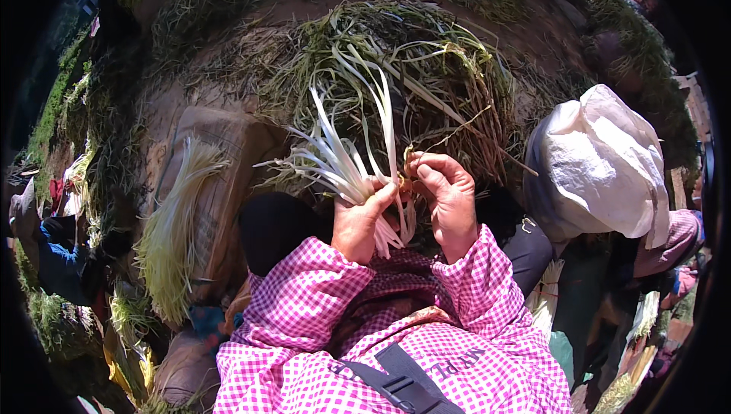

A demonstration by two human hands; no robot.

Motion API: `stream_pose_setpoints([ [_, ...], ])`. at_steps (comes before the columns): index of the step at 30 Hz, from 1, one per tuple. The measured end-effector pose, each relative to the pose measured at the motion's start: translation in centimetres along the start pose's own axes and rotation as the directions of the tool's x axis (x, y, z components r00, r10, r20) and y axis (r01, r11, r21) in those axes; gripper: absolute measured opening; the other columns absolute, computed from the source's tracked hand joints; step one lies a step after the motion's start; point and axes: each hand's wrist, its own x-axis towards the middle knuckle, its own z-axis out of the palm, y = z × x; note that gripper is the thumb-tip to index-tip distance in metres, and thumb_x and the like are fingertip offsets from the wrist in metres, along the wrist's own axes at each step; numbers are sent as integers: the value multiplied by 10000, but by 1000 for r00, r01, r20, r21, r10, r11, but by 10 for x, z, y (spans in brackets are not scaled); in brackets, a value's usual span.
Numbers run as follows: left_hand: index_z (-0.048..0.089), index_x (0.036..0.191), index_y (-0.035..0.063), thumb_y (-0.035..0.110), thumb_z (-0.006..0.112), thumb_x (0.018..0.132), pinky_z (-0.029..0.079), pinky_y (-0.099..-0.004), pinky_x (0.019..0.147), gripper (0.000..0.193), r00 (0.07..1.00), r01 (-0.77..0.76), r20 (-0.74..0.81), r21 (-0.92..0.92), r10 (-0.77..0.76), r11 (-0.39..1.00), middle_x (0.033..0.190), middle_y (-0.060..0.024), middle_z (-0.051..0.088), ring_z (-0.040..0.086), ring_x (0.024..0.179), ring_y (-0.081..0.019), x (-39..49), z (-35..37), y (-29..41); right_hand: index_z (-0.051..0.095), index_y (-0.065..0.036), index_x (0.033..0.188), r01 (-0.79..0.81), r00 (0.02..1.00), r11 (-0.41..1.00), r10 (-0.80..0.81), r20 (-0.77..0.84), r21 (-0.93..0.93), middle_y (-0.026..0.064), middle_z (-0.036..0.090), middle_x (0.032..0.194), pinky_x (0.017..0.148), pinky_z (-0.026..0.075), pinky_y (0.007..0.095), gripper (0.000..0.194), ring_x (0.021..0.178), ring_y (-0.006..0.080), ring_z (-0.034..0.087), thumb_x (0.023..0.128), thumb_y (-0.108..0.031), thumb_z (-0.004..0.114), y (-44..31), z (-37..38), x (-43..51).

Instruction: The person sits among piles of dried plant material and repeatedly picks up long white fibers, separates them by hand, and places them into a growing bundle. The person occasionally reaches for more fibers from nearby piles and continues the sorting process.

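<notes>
My left hand point(360, 223) grips a fanned bunch of white, leek-like stalks point(337, 160). Their white ends spread up and to the left, and some long stalks reach toward the heap beyond. Close by on the right, my right hand point(451, 200) has thumb and forefinger pinched on a thin withered leaf point(408, 157) beside the bunch. Other fingertips are partly hidden behind the stalks. Directly beyond both hands lies a large tangled heap of green and brown leaves point(400, 66).
On a wrapped block point(228, 140) at the left rests a pile of pale yellow-green stalks point(177, 231). A white woven sack point(605, 163) stands at the right, near a tied bundle point(546, 294). Parts of other people point(60, 254) show at the rim. Loose leaves litter the soil.
</notes>
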Motion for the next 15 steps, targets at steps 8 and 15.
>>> stream_pose_setpoints([
  [8, 651, 893, 40, 100, 683, 792, 470, -229, 565, 121, 993, 93, 58, 104, -99, 990, 818, -21, 652, 596, 723, -90, -5, 10, -10, 610, 8, 1034, 182, 972, 949, -133, 195, -258, 71, 582, 1100, 844, 454, 279, 240, 983, 145, 553, 797, -24, 630, 6, -16, -8],
  [15, 559, 952, 46, 256, 549, 897, 482, -291, 613, 217, 982, 151, 132, -106, -137, 983, 954, -120, 651, 620, 915, -222, 1, -12, -9, 591, -82, 970, 175, 977, 951, -137, -162, 255, 54, 620, 1025, 718, 511, 286, 117, 916, 139, 598, 858, -54, 572, -9, -75, 2],
])
